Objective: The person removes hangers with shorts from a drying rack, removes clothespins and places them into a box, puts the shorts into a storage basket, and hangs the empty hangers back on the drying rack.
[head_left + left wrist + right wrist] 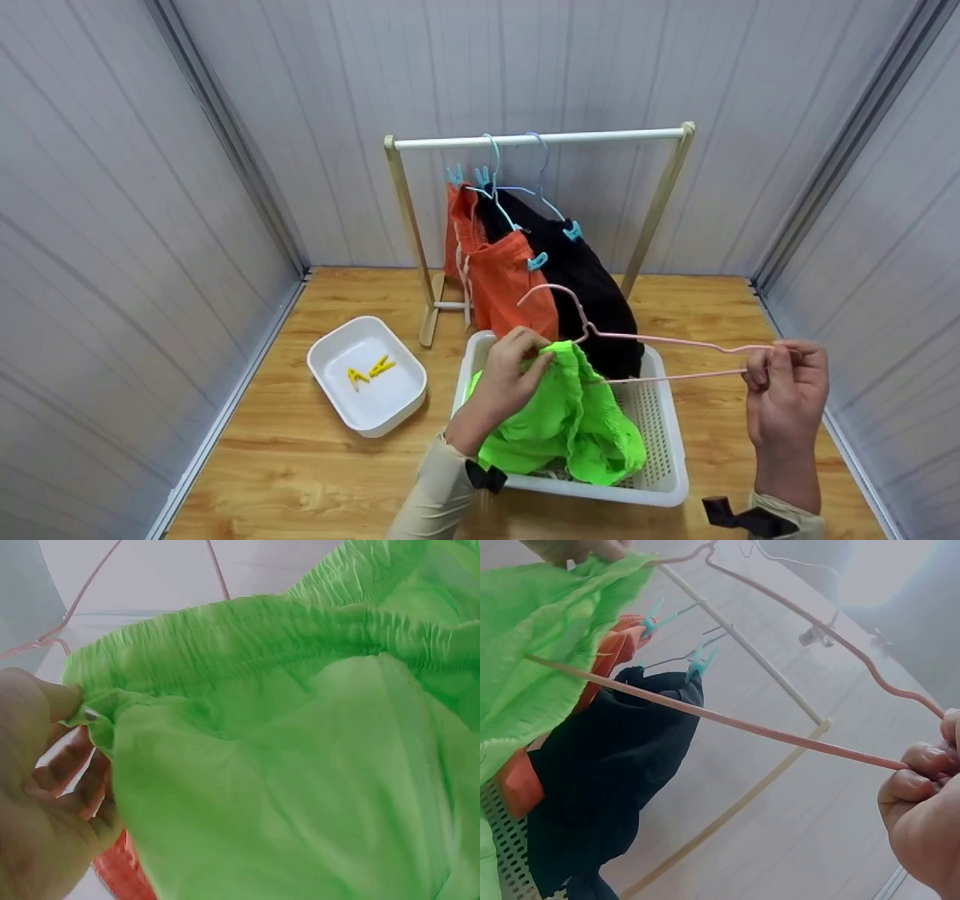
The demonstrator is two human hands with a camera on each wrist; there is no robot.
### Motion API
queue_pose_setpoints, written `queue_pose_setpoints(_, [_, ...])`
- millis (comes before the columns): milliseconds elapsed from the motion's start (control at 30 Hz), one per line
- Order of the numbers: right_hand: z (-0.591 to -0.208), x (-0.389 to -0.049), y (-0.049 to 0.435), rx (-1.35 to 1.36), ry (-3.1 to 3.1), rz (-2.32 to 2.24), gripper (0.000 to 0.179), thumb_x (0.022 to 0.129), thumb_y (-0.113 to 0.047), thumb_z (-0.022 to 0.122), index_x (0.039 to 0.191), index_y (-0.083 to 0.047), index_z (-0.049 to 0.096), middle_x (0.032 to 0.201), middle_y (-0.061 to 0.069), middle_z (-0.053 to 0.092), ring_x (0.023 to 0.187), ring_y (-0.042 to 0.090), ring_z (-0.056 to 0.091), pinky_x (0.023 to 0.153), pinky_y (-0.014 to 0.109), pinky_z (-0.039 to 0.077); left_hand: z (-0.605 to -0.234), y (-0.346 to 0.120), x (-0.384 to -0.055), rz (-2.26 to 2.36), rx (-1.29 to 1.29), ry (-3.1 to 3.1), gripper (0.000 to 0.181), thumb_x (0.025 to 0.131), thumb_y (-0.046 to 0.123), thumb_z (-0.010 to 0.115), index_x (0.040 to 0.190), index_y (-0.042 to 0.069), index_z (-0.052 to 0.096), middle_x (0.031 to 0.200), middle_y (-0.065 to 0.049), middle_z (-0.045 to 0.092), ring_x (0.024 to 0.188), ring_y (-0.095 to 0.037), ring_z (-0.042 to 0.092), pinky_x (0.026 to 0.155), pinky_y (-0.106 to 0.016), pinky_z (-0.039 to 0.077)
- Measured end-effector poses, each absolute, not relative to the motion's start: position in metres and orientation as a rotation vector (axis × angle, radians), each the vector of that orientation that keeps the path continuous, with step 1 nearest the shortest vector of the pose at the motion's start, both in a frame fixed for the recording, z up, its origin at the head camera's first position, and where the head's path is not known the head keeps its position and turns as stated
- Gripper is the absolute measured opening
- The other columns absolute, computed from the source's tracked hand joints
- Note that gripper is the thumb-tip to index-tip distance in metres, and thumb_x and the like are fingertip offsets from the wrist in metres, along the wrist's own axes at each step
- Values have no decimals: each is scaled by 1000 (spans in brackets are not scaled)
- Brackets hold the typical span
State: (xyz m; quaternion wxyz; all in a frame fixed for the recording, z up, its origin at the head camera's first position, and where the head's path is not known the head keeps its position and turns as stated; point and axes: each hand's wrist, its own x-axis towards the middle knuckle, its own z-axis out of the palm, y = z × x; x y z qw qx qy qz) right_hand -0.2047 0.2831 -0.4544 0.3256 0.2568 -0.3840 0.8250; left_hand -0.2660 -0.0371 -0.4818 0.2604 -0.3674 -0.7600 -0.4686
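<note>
Bright green shorts [540, 420] with a gathered elastic waistband hang over the white basket [667, 450]. My left hand [514, 371] pinches the waistband's edge between thumb and fingers, as the left wrist view also shows. A pink wire hanger [675, 340] stretches sideways, its hook up and pointing left. At its right end my right hand [787, 390] grips the wire with curled fingers. The hanger's left part runs into the waistband, where the green cloth hides it. In the right wrist view the hanger's lower bar [727, 720] enters the shorts.
Behind the basket stands a rack with a white rail [600, 137]. Orange shorts [499, 277] and a black garment [592, 285] hang there on hangers with blue clips [537, 261]. To the left, a white tub [330, 382] holds two yellow clips [381, 366]. Panel walls enclose the wooden surface.
</note>
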Motion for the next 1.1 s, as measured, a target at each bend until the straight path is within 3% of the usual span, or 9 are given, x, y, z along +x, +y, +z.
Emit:
queue_pose_setpoints(200, [-451,-205,280,678,-1069,2130,13,101,4,37,104,15,44,64,14,31,55,21,25,52,28,19,-490,-54,-265,-1224,-938,-2109,14,86,-2,71,96,6,67,83,0,65,66,-5,55,57,-20,48])
queue_pose_setpoints(367, [-451,-204,280,670,-1015,2173,12,101,5,37,102,15,43,64,15,31,56,22,25,52,27,20,-500,-67,-265,-1219,-865,-2161,17,82,-4,72,94,7,67,79,2,67,62,-5,56,54,-18,46])
queue_pose_setpoints(667, [-454,-203,282,625,-1008,2190,11,100,5,39,101,15,44,64,15,35,56,23,28,52,28,20,-519,-93,-260,-993,-600,-2373,13,75,-1,74,77,12,74,73,4,68,66,-12,64,59,-28,52])
queue_pose_setpoints(833, [-455,-202,281,624,-1053,2172,12,100,6,37,102,15,45,65,15,37,56,22,29,52,28,20,-529,-104,-258,-943,-494,-2523,11,75,1,74,76,12,76,73,4,69,67,-15,65,59,-32,52])
queue_pose_setpoints(1100, [-450,-199,283,617,-1088,2174,12,100,6,39,103,15,47,64,14,39,55,21,31,53,28,21,-539,-110,-258,-803,-468,-2655,14,75,2,71,74,15,77,69,7,66,59,-11,55,53,-31,47])
